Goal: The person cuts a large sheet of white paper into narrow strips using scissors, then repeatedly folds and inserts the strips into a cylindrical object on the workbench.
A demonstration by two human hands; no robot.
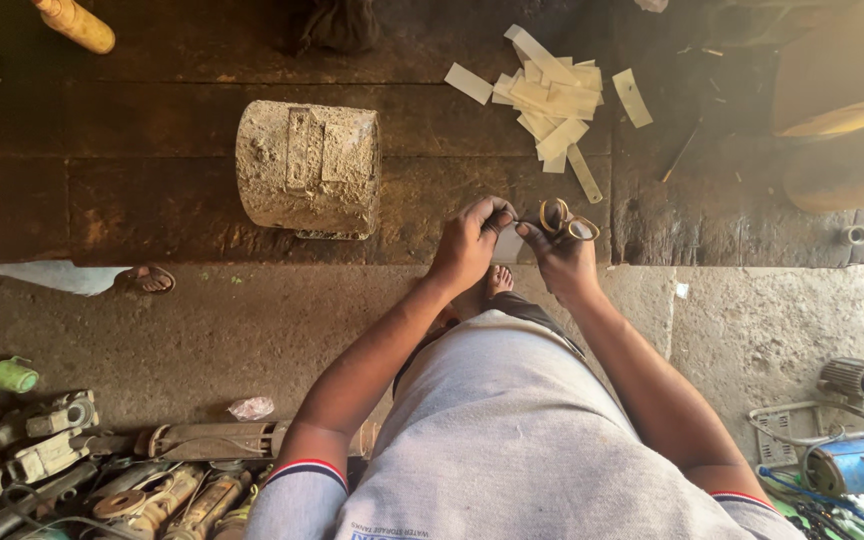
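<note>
Dark workbench (152, 190); hands hold scissors (567, 220), paper strip (505, 245).

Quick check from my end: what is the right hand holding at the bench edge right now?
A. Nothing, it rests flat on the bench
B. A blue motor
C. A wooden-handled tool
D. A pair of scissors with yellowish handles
D. The right hand has its fingers through the yellowish loops of the scissors, while the left hand pinches a pale strip beside them, below the pile of cut strips.

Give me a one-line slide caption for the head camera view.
Right hand works scissors on a strip held by the left hand, beside cut strips.
</note>
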